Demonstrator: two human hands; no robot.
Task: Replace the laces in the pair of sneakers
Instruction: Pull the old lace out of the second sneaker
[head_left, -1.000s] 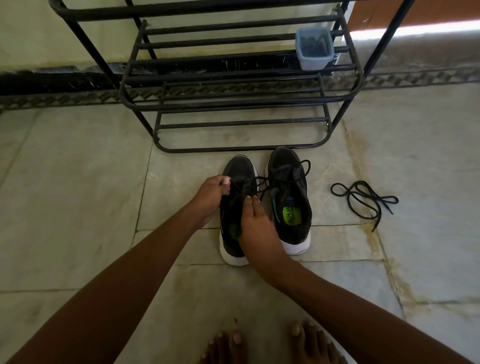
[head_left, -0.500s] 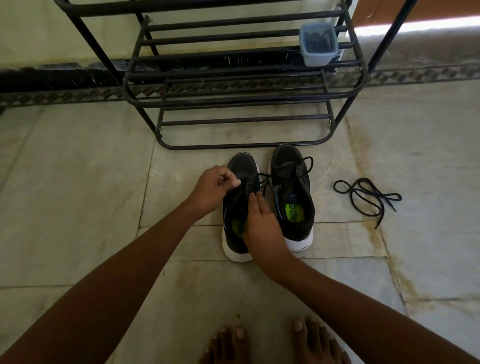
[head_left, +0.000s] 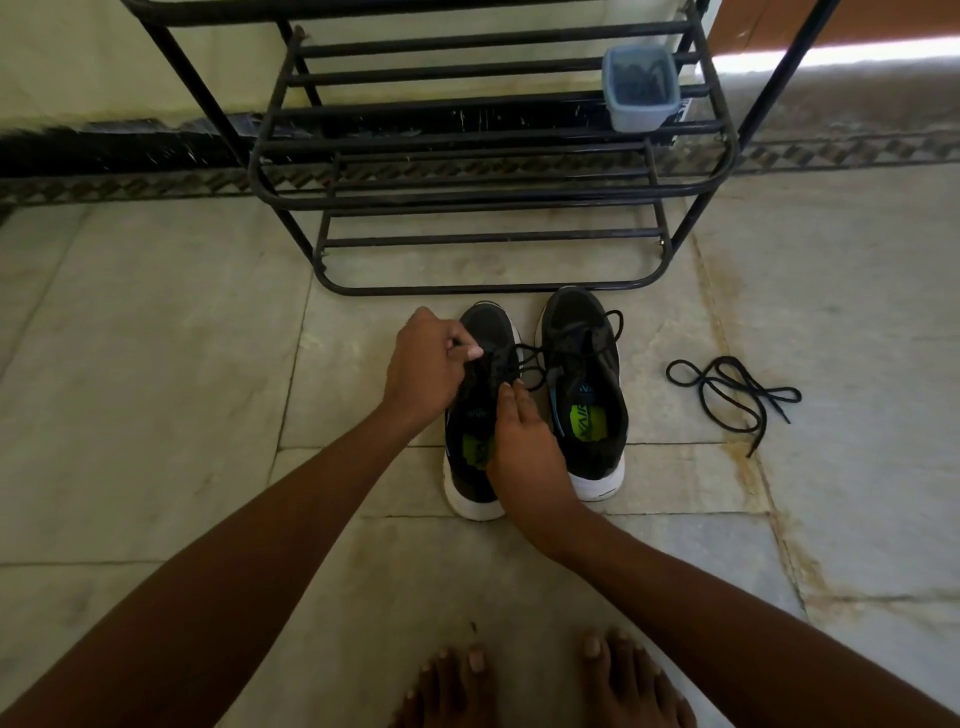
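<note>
Two black sneakers with white soles stand side by side on the floor, toes toward the rack. My left hand (head_left: 428, 361) pinches the black lace over the tongue of the left sneaker (head_left: 483, 332). My right hand (head_left: 522, 436) rests on that sneaker's collar with its fingertips at the lace (head_left: 524, 364), which loops across toward the right sneaker (head_left: 587, 374). The right sneaker carries its own lace, loosely threaded. A loose black lace (head_left: 727, 387) lies coiled on the floor to the right of the pair.
A black metal shoe rack (head_left: 488, 197) stands just beyond the toes, with a small blue-grey plastic tub (head_left: 641, 96) on its upper right shelf. Pale stone floor tiles (head_left: 156, 364) spread left and right. My bare feet (head_left: 540, 680) are at the bottom edge.
My left hand has moved up from the left sneaker's side to its tongue and now pinches the lace. My right hand stays on the collar.
</note>
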